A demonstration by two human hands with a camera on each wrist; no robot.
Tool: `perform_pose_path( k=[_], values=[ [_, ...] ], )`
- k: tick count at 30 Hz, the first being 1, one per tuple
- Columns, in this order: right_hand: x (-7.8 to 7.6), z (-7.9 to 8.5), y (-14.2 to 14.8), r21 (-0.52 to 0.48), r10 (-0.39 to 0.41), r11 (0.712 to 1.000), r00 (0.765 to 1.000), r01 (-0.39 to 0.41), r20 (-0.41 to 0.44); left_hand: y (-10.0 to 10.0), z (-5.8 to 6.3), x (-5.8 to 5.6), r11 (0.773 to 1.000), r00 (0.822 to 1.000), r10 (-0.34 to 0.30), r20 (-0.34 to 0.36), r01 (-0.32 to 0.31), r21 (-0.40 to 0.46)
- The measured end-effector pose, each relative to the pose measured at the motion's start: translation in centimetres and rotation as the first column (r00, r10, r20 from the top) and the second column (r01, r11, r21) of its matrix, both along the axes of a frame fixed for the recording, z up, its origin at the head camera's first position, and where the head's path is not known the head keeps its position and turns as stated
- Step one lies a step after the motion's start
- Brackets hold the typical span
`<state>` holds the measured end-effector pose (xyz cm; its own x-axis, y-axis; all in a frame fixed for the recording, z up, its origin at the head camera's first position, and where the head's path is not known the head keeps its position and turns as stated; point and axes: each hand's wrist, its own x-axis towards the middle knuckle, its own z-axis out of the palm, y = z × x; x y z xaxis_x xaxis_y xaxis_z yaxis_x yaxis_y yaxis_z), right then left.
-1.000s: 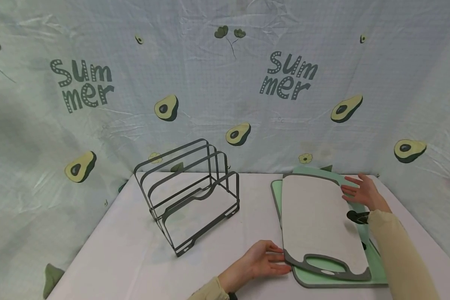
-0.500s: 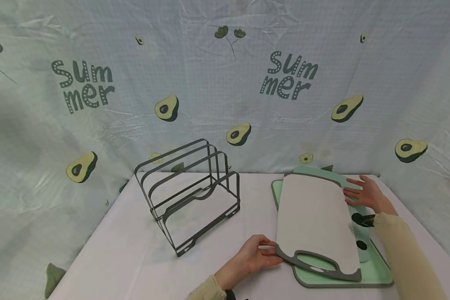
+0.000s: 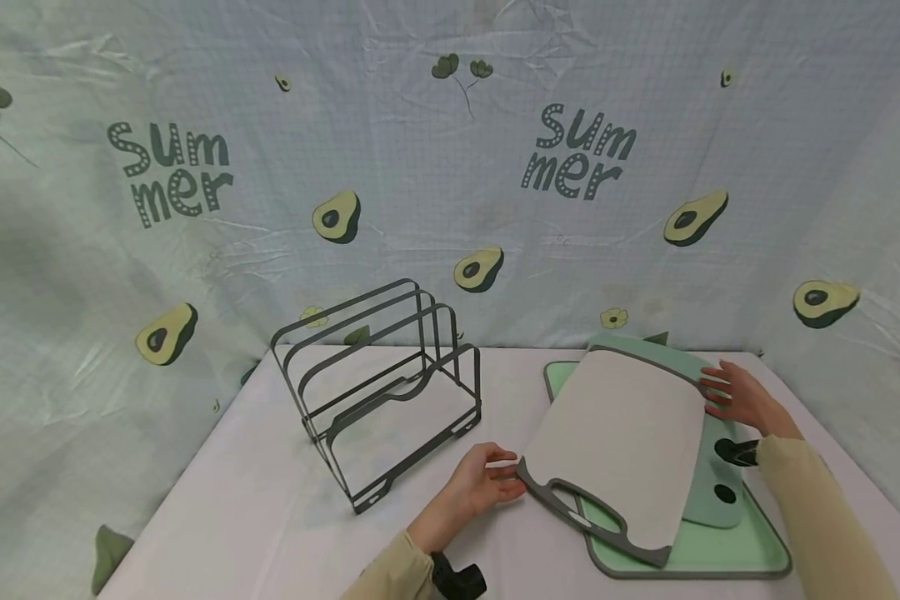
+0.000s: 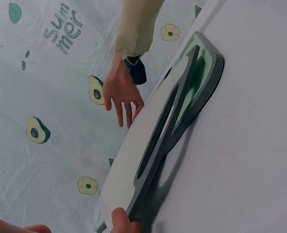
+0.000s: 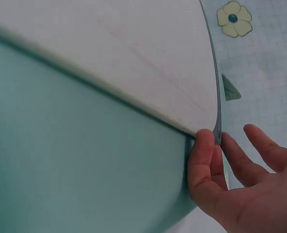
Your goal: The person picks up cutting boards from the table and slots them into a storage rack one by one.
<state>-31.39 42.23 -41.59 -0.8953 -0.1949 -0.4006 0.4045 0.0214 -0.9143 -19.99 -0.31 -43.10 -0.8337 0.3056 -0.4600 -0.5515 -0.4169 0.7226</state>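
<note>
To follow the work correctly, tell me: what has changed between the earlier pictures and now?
The white board turned: its handle end swung left, toward the wire rack, uncovering more of the darker green board. The left hand moved left with the near left corner; the right hand, at the far right corner, shifted slightly right and nearer. The wire rack, darker green board and light green board stayed.

Rack's (image 3: 402, 397) on table (image 3: 270, 508), your left. Your right: bottom board (image 3: 720, 550) under middle board (image 3: 716, 475) under top board (image 3: 618, 433), left hand (image 3: 474, 485) at its near-left corner, right hand (image 3: 746, 398) far-right.
</note>
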Motion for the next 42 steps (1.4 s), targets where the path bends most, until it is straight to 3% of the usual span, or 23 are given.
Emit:
perform_pose_path(
  k=[6,12,21,27,33,38,42],
  values=[
    [0.3,0.1,0.3,0.164,0.041,0.986,0.999,-0.035,-0.035,-0.2,-0.1,-0.2,0.999,1.0,-0.007,0.001,0.007,0.04],
    [0.1,0.3,-0.2,0.292,0.09,0.954,0.994,-0.07,-0.055,0.1,-0.2,-0.1,0.998,1.0,-0.028,0.013,0.027,0.058],
    [0.2,0.6,-0.2,0.313,0.068,0.948,0.998,-0.065,0.001,-0.2,-0.2,0.2,0.996,0.997,-0.071,0.001,0.071,0.059],
    [0.8,1.0,-0.6,0.334,0.075,0.939,0.996,-0.083,0.038,-0.7,-0.3,0.2,0.997,0.999,-0.042,-0.012,0.042,0.064],
    [1.4,1.0,-0.3,0.31,0.067,0.947,0.996,-0.084,0.064,-1.2,0.2,0.4,0.999,0.999,-0.037,-0.033,0.037,0.017],
    [1.7,0.6,0.4,0.264,0.125,0.954,0.989,-0.141,0.076,-1.9,0.6,0.5,0.998,0.997,-0.067,-0.034,0.068,0.019],
    [1.9,0.4,1.1,0.168,0.185,0.965,0.978,-0.199,0.098,-2.7,0.9,0.8,0.995,0.994,-0.097,-0.055,0.098,0.023]
  ],
)
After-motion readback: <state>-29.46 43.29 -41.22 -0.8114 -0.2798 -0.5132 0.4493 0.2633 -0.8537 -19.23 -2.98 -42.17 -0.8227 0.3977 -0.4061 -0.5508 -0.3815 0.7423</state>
